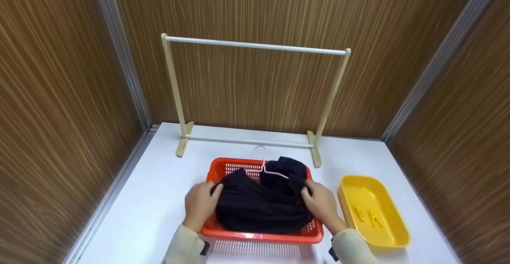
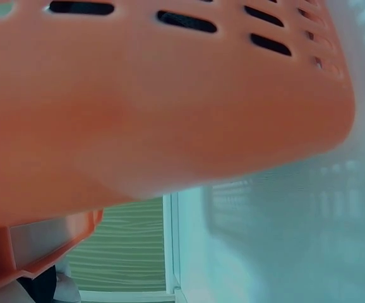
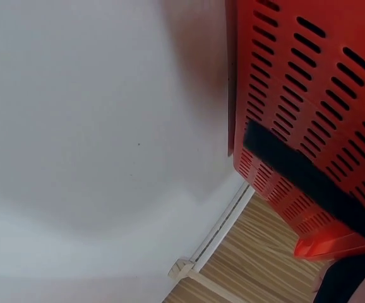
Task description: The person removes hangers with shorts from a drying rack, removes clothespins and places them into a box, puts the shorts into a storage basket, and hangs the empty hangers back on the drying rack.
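Note:
A black garment lies bunched in a red plastic basket, with folds rising above the rim. My left hand pinches the garment's left edge between thumb and fingers. At the opposite side my right hand grips the cloth near the basket's right rim. A pale pink hanger sits at the garment's neck area, its hook leaning past the basket's back rim. How far the hanger reaches inside the cloth is hidden. In the right wrist view a black strip of cloth hangs across the basket's slotted outer wall.
Behind the basket stands a rack with a white top rail and wooden legs. A yellow tray on the right holds two yellow clothespins. Wood-grain walls enclose the white table at the back and sides.

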Demonstrator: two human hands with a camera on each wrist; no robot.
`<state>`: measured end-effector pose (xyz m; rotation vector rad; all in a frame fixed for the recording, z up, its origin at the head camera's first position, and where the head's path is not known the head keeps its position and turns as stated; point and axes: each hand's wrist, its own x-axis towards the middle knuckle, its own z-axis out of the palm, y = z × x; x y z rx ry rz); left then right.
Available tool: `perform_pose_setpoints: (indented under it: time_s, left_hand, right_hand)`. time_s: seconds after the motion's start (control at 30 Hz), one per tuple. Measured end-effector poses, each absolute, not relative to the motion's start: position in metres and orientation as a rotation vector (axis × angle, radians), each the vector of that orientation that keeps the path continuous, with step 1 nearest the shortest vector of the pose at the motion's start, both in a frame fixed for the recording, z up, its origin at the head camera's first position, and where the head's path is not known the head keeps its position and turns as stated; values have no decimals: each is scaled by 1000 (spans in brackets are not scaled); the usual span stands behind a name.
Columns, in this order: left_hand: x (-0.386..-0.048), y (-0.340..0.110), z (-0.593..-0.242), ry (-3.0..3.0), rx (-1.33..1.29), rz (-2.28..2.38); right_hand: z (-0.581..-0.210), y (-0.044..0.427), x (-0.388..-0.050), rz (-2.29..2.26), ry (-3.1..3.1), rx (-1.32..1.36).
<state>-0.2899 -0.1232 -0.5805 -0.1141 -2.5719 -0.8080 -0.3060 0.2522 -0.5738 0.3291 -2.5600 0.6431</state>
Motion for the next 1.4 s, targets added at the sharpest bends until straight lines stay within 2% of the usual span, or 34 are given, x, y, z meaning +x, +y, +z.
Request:
perform_pose_setpoints:
  time_s: [1.4]
  left_hand:
    - [-292, -123, -582, -2589, -101, -792]
  right_hand:
    - [-576, 251, -309, 698, -2544, 268]
